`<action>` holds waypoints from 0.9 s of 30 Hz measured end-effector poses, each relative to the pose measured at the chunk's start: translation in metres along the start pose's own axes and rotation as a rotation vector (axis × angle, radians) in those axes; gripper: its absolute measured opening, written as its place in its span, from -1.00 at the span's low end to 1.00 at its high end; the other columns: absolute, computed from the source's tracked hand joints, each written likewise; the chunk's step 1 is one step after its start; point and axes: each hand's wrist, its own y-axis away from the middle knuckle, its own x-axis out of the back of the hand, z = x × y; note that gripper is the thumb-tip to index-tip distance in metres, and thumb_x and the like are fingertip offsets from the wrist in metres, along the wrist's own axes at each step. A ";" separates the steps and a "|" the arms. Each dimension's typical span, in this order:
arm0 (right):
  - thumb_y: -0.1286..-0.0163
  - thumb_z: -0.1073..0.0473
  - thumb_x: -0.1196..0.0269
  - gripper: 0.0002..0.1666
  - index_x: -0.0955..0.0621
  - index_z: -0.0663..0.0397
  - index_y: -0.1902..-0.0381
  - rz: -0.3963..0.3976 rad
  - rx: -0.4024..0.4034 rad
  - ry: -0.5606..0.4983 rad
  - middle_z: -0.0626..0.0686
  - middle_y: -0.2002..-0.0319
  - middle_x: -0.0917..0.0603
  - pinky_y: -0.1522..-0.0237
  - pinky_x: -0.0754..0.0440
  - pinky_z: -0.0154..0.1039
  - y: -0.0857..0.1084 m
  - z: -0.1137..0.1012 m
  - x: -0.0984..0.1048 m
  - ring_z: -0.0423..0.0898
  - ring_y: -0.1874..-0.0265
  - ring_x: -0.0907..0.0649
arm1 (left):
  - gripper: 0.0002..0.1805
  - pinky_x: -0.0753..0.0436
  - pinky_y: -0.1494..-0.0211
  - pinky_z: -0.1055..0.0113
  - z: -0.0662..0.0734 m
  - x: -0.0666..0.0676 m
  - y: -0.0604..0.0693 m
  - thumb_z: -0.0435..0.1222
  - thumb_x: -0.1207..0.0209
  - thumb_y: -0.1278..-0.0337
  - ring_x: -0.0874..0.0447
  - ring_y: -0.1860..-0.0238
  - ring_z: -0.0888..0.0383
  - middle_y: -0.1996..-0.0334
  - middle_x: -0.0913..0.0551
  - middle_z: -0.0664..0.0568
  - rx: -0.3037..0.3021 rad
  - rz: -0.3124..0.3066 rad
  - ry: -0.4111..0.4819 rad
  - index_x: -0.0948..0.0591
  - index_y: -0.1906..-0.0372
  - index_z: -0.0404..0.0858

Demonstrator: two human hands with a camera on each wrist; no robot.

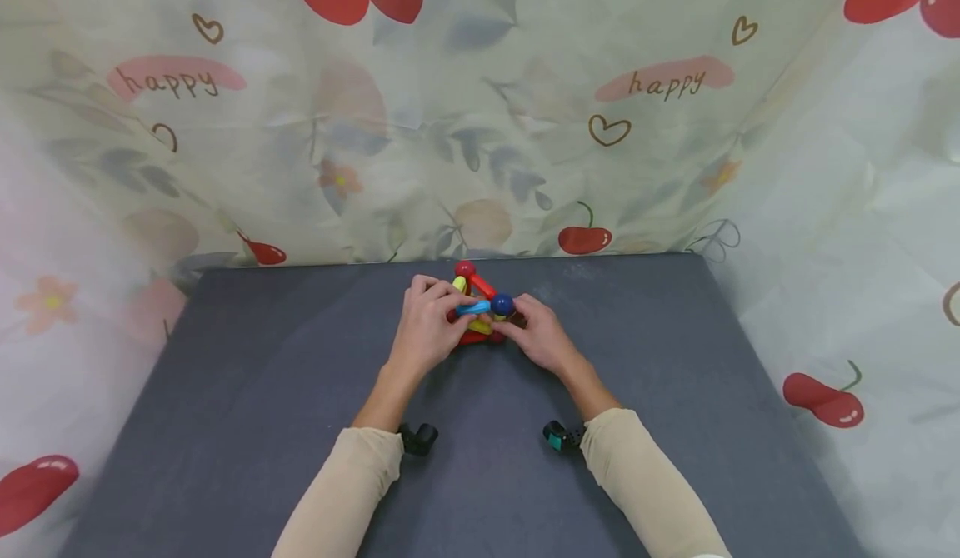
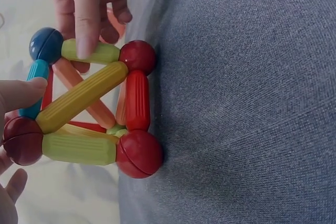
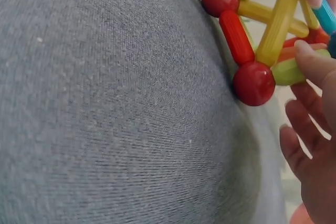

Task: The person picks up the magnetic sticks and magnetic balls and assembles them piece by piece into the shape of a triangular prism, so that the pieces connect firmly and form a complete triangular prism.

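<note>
A boxy frame of magnetic building rods and balls stands on the dark table. Its front has red balls [image 2: 139, 154], a blue ball [image 2: 45, 45], a slanting yellow rod [image 2: 84, 97] and a red rod [image 2: 138, 100]. My left hand [image 1: 429, 325] pinches the light blue rod [image 1: 474, 308] along the top edge, its thumb on the near side. On the right, my right hand [image 1: 546, 337] grips the upright green rod [image 3: 289, 72] just under the blue ball, thumb in front. Both hands partly hide the frame's sides in the head view.
The dark grey cloth-covered table [image 1: 480, 491] runs back to a hanging printed curtain [image 1: 450, 125]. The frame stands near the table's far edge. A dark band with a small device [image 1: 564, 437] is on each wrist.
</note>
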 end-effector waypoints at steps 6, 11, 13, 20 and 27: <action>-0.38 0.05 -0.39 -0.74 -0.71 0.07 0.08 -0.020 0.020 0.138 0.05 0.23 -0.65 0.13 -0.66 -0.17 -0.002 -0.009 0.001 -0.09 0.27 -0.62 | -0.67 -0.48 -0.09 0.04 -0.001 0.000 0.001 -0.17 -0.54 0.00 -0.43 -0.04 -0.02 0.14 -0.73 0.07 0.035 -0.026 0.027 -0.82 0.06 -0.05; -0.40 0.00 -0.37 -0.73 -0.68 0.04 0.08 -0.060 -0.035 0.161 0.05 0.18 -0.67 0.04 -0.69 -0.09 0.003 -0.008 0.002 -0.06 0.19 -0.66 | -0.15 -0.53 -0.38 -0.02 0.004 -0.001 0.016 0.00 -0.49 -0.06 -0.34 -0.36 -0.08 -0.37 -0.41 -0.05 0.348 -0.100 0.230 -0.43 -0.47 -0.08; -0.40 -0.02 -0.37 -0.72 -0.67 0.03 0.10 -0.064 -0.063 0.179 0.04 0.18 -0.65 0.03 -0.69 -0.10 0.006 -0.007 0.001 -0.07 0.19 -0.66 | 0.03 -0.46 -0.47 -0.08 0.006 -0.003 0.023 0.05 -0.44 -0.11 -0.27 -0.49 -0.10 -0.50 -0.26 -0.09 0.496 -0.151 0.333 -0.19 -0.60 -0.11; -0.38 0.00 -0.39 -0.72 -0.63 0.08 0.16 -0.012 -0.091 0.224 0.05 0.26 -0.60 0.22 -0.57 -0.18 0.009 -0.006 -0.003 -0.07 0.33 -0.53 | 0.16 -0.32 -0.56 -0.16 0.006 -0.017 0.035 0.05 -0.39 -0.19 -0.29 -0.54 -0.14 -0.54 -0.29 -0.17 0.630 -0.249 0.547 0.10 -0.66 -0.16; -0.43 -0.14 -0.32 -0.54 -0.61 0.06 -0.07 -0.123 -0.090 0.232 0.10 0.10 -0.60 0.07 -0.59 -0.15 0.002 -0.014 0.012 -0.03 0.18 -0.57 | 0.18 -0.32 -0.55 -0.19 -0.006 0.004 0.020 0.17 -0.34 -0.18 -0.18 -0.59 -0.12 -0.61 -0.15 -0.10 0.603 -0.280 0.465 0.14 -0.67 -0.04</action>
